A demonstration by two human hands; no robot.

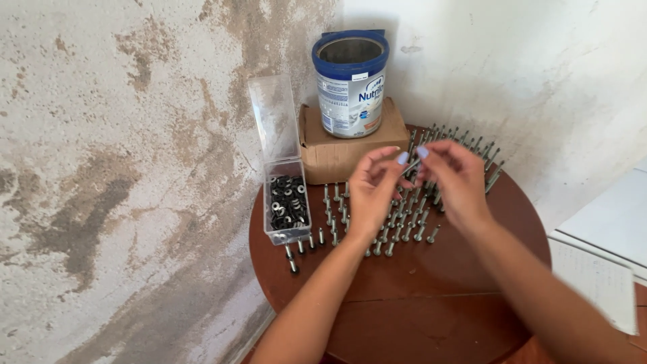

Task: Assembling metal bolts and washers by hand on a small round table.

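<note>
Both my hands are raised over a round brown table (431, 296). My left hand (372, 192) and my right hand (455, 178) meet fingertip to fingertip and pinch one small metal bolt (409, 167) between them. Below the hands, several grey bolts (397, 226) stand upright on their heads in rows. A clear plastic box (287, 205) with its lid up sits left of my left hand and holds several dark washers.
A brown cardboard box (337, 152) sits at the table's back, with a blue-rimmed metal tin (350, 84) on top. More bolts (465, 145) stand at the back right. A stained wall lies to the left, white paper (596, 280) at the right.
</note>
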